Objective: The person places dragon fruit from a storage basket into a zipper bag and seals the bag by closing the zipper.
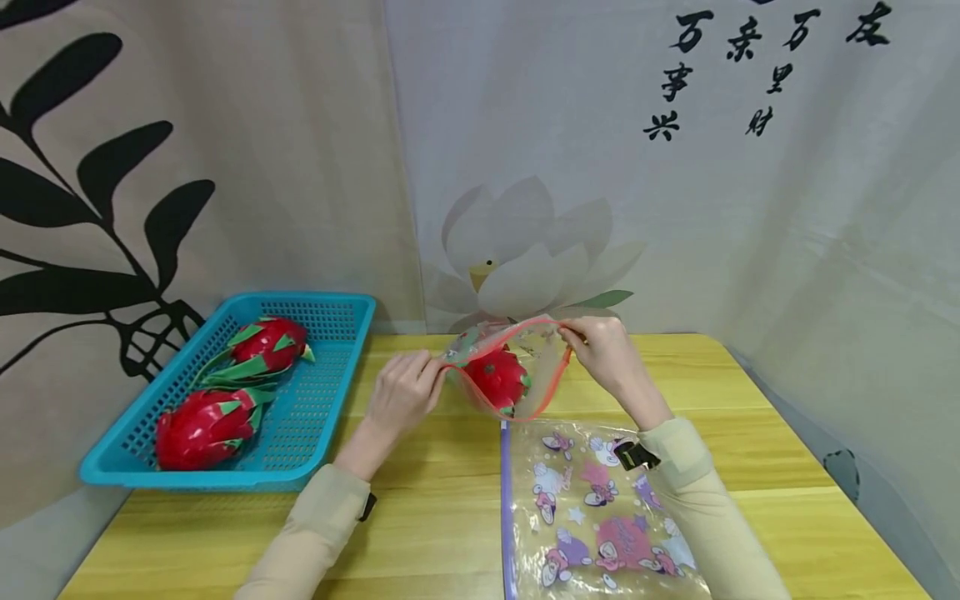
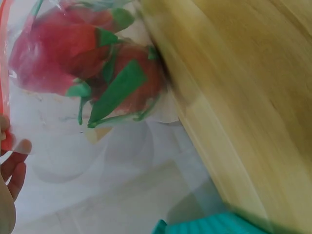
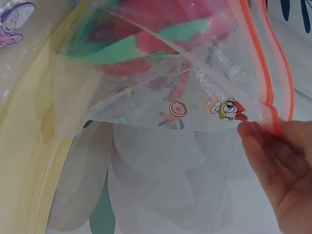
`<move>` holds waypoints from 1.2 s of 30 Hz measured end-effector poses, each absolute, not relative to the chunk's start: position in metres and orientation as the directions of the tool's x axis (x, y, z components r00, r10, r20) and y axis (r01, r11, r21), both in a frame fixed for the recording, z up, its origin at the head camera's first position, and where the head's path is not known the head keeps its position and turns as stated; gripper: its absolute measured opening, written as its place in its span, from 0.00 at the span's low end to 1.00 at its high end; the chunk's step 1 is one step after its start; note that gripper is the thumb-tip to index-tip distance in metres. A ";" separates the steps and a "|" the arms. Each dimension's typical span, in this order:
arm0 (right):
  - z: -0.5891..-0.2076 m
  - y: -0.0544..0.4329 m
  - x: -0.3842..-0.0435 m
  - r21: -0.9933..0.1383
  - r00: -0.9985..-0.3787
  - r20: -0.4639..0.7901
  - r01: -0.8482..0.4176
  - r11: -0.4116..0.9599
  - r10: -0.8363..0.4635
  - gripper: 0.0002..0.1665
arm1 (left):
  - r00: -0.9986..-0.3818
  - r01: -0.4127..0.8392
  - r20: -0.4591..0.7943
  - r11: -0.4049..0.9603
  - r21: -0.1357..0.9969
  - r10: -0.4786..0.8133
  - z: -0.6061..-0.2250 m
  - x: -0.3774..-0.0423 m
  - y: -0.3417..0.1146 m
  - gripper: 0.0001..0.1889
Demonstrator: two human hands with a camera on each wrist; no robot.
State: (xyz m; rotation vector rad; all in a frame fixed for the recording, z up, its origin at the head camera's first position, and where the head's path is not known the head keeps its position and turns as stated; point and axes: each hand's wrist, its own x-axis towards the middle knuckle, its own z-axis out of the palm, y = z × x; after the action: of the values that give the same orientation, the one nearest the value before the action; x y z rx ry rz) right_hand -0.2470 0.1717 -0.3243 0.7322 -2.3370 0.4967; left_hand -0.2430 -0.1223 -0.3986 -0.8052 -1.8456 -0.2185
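A clear zip bag (image 1: pixel 551 367) with an orange-red zip edge is held up near the back of the table, its mouth spread wide. My left hand (image 1: pixel 405 390) pinches one end of the zip edge, and my right hand (image 1: pixel 602 352) pinches the other. Inside the bag lies a red dragon fruit (image 1: pixel 497 379) with green-tipped scales. The left wrist view shows two dragon fruits (image 2: pixel 63 51) through the clear plastic, one partly behind the other. Small cartoon prints (image 3: pixel 231 110) show on the bag in the right wrist view.
To the left stands a blue plastic basket (image 1: pixel 322 417) with two more dragon fruits (image 1: pixel 206 429) in it. A clear bag with a purple edge and cartoon prints (image 1: pixel 600 508) lies flat under my right forearm. A printed curtain (image 1: pixel 525 125) hangs behind the wooden table (image 1: pixel 420 500).
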 end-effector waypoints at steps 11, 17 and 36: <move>-0.325 0.182 -0.217 -0.267 -0.708 0.349 -0.703 0.659 -0.614 0.36 | -0.214 0.646 0.884 0.739 -0.191 0.415 -0.399 -0.240 -0.120 0.05; -0.339 0.177 -0.205 -0.050 -0.643 0.401 -0.726 0.686 -0.652 0.52 | -0.197 0.645 0.884 0.735 -0.209 0.425 -0.400 -0.240 -0.120 0.12; -0.365 0.184 -0.222 0.058 -0.502 0.724 -0.638 0.768 -0.472 0.29 | -0.199 0.638 0.906 0.751 -0.169 0.373 -0.395 -0.239 -0.134 0.11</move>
State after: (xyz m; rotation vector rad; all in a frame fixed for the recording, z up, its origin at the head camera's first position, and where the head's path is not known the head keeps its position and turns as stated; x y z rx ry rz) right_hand -0.2218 0.1837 -0.3653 0.8242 -2.1953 0.2786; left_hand -0.2391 -0.1344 -0.3952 -0.7863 -1.8181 -0.2919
